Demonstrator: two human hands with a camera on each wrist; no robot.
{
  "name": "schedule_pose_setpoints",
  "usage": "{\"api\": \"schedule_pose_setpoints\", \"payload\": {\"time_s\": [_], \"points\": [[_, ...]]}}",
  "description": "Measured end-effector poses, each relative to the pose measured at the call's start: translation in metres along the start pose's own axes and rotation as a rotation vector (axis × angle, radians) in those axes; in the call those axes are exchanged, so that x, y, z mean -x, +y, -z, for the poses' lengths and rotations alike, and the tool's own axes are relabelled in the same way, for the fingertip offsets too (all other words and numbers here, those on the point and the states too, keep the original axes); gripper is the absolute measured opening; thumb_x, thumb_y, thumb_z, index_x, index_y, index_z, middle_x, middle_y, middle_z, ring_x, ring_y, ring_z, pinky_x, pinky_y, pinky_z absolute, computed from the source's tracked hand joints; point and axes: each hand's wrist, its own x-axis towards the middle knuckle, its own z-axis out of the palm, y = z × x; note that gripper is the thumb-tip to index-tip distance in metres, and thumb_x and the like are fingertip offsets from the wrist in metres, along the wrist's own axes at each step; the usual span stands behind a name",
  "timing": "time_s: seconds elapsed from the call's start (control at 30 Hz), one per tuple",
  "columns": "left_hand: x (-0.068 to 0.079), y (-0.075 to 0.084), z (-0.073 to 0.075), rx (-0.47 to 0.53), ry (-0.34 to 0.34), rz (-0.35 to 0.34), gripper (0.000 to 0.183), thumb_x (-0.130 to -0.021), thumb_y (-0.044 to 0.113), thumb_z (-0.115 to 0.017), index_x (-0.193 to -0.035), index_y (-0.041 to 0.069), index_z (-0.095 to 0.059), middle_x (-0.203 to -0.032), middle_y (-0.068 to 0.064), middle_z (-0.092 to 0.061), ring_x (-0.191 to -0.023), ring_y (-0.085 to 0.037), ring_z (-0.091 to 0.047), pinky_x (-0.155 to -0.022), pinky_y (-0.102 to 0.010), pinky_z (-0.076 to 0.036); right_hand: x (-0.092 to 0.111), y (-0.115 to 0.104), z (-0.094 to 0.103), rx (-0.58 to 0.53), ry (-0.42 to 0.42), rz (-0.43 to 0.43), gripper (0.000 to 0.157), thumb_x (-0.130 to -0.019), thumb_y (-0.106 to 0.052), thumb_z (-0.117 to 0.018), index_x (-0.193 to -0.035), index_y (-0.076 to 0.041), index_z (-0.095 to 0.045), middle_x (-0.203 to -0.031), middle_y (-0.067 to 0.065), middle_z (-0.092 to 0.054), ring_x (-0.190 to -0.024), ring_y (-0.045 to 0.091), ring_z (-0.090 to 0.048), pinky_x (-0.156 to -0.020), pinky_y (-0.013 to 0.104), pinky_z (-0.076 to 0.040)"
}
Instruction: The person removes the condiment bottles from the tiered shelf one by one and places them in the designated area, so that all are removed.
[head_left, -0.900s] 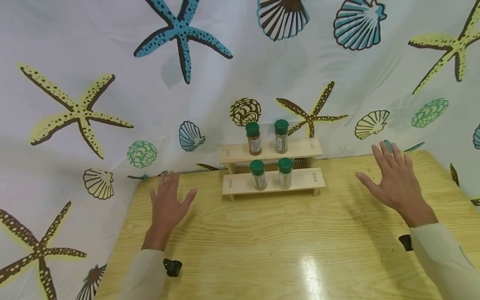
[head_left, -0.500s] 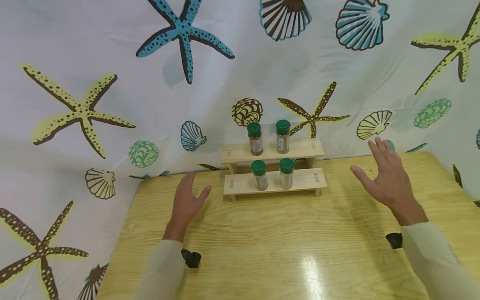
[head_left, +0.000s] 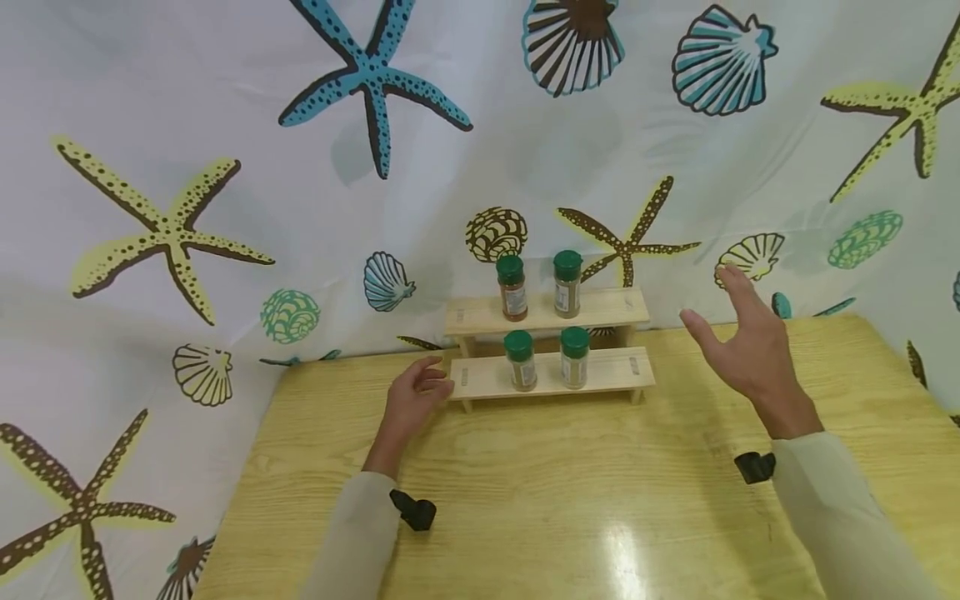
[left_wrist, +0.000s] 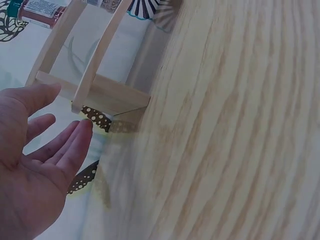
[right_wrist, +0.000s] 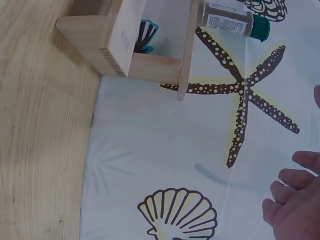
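A two-step wooden spice rack stands at the back of the table in the head view. Two green-capped spice jars are on its lower step, a left one and a right one. On the upper step are a reddish jar and a brownish one. My left hand is at the lower step's left end, fingers bent; in the left wrist view thumb and fingers are spread apart near that end, with no clear contact. Off to the rack's right, my right hand hovers with thumb and fingers apart, holding nothing.
The wooden table extends in front of the rack. Right behind the rack hangs a white cloth printed with starfish and shells. It also runs along the left and right sides of the table.
My left hand has moved right to the rack's left end, its fingers bending. My right hand has drifted left toward the rack. The rack and jars stay in place; the head view has tilted slightly.
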Motion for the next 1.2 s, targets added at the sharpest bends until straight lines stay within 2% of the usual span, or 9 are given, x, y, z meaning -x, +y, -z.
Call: {"api": "schedule_pose_setpoints", "payload": {"time_s": [0.13, 0.23, 0.33, 0.57, 0.73, 0.83, 1.0, 1.2], "points": [[-0.003, 0.001, -0.008, 0.059, -0.008, 0.036, 0.053, -0.090, 0.022, -0.065, -0.139, 0.010, -0.046, -0.126, -0.018, -0.057, -0.114, -0.030, -0.058, -0.089, -0.036, -0.053, -0.007, -0.005, -0.004, -0.037, 0.040, 0.013, 0.066, -0.092, -0.036, -0.060, -0.148, -0.011, -0.033, -0.157, 0.009, -0.026, -0.134, 0.041, -0.037, -0.102, 0.064, -0.033], [-0.004, 0.001, -0.012, 0.080, -0.002, 0.037, 0.052, -0.090, 0.020, -0.065, -0.137, 0.009, -0.048, -0.125, -0.020, -0.056, -0.113, -0.030, -0.058, -0.088, -0.034, -0.053, -0.012, -0.010, -0.009, -0.057, 0.065, 0.028, 0.065, -0.092, -0.034, -0.061, -0.146, -0.011, -0.036, -0.155, 0.010, -0.029, -0.136, 0.039, -0.036, -0.104, 0.062, -0.033], [-0.005, 0.002, -0.015, 0.108, 0.010, 0.036, 0.048, -0.089, 0.016, -0.066, -0.134, 0.009, -0.051, -0.124, -0.020, -0.057, -0.110, -0.028, -0.059, -0.086, -0.030, -0.053, -0.017, -0.015, -0.014, -0.082, 0.069, 0.032, 0.064, -0.091, -0.034, -0.062, -0.146, -0.013, -0.037, -0.154, 0.011, -0.032, -0.139, 0.037, -0.032, -0.106, 0.061, -0.032], [-0.007, 0.002, -0.018, 0.197, 0.027, 0.088, 0.041, -0.085, 0.006, -0.069, -0.125, 0.006, -0.059, -0.124, -0.017, -0.057, -0.111, -0.026, -0.057, -0.078, -0.021, -0.050, -0.030, -0.031, -0.021, -0.148, 0.057, -0.009, 0.060, -0.091, -0.035, -0.063, -0.144, -0.014, -0.042, -0.146, 0.013, -0.044, -0.136, 0.035, -0.038, -0.107, 0.058, -0.034], [-0.010, 0.001, -0.019, 0.219, 0.018, 0.119, 0.040, -0.084, 0.005, -0.069, -0.123, 0.005, -0.061, -0.127, -0.016, -0.056, -0.119, -0.028, -0.054, -0.081, -0.021, -0.049, -0.042, -0.038, -0.029, -0.244, -0.027, -0.021, 0.061, -0.091, -0.032, -0.064, -0.143, -0.009, -0.043, -0.145, 0.014, -0.045, -0.135, 0.036, -0.039, -0.110, 0.053, -0.034], [-0.012, 0.000, -0.019, 0.225, 0.011, 0.127, 0.040, -0.084, 0.004, -0.069, -0.123, 0.005, -0.061, -0.127, -0.015, -0.055, -0.119, -0.027, -0.054, -0.082, -0.020, -0.049, -0.049, -0.042, -0.036, -0.293, -0.115, -0.066, 0.064, -0.090, -0.035, -0.065, -0.143, -0.008, -0.041, -0.145, 0.015, -0.045, -0.135, 0.034, -0.039, -0.112, 0.049, -0.034], [-0.014, -0.004, -0.018, 0.237, 0.023, 0.117, 0.041, -0.084, 0.006, -0.070, -0.124, 0.005, -0.061, -0.131, -0.013, -0.055, -0.118, -0.024, -0.054, -0.082, -0.017, -0.049, -0.063, -0.046, -0.050, -0.297, -0.254, -0.120, 0.071, -0.087, -0.042, -0.066, -0.143, -0.009, -0.040, -0.144, 0.014, -0.046, -0.135, 0.032, -0.039, -0.112, 0.048, -0.034], [-0.015, -0.008, -0.022, 0.316, 0.028, 0.114, 0.043, -0.083, 0.001, -0.068, -0.125, 0.002, -0.059, -0.136, -0.012, -0.053, -0.113, -0.019, -0.056, -0.079, -0.014, -0.050, -0.075, -0.047, -0.068, -0.311, -0.318, -0.119, 0.068, -0.086, -0.037, -0.069, -0.143, -0.010, -0.042, -0.140, 0.013, -0.050, -0.132, 0.032, -0.044, -0.110, 0.048, -0.037]]}}
